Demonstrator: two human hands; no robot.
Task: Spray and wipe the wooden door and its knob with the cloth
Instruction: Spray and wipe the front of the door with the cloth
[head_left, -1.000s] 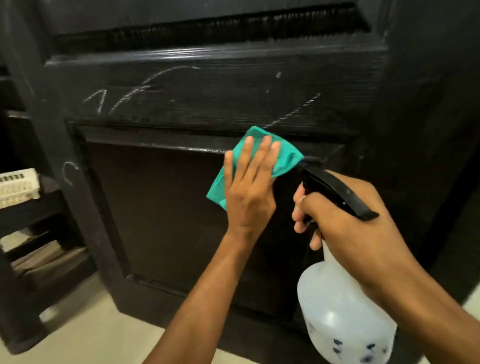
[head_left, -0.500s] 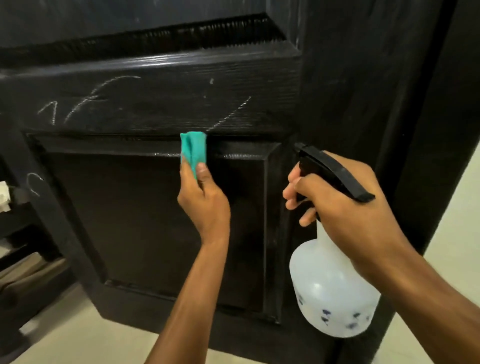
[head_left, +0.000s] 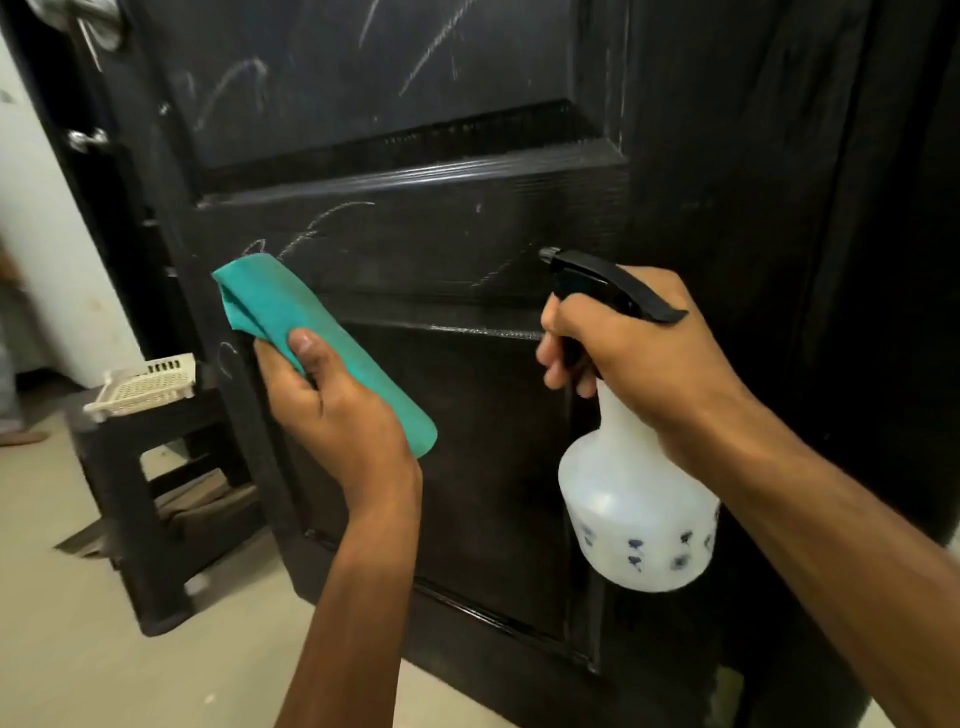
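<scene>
A black panelled wooden door (head_left: 415, 234) with chalky white scribbles fills the view. Its metal knob (head_left: 96, 21) shows at the top left corner. My left hand (head_left: 332, 410) grips a folded teal cloth (head_left: 291, 317), thumb on top, held just off the left part of the lower panel. My right hand (head_left: 639, 353) holds the neck of a white spray bottle (head_left: 639, 514) with a black trigger head, fingers round the trigger. The nozzle points left at the door's middle rail.
A dark stool (head_left: 150, 467) stands left of the door with a cream plastic basket (head_left: 145, 384) on top and flat items on its lower shelf. Pale tiled floor (head_left: 104, 649) lies below. A white wall (head_left: 47, 234) is behind the door's edge.
My left hand has turned and shifted left on the door, the cloth now lying folded along the palm. The view has risen, bringing the knob and upper panel into sight. The spray bottle stays raised.
</scene>
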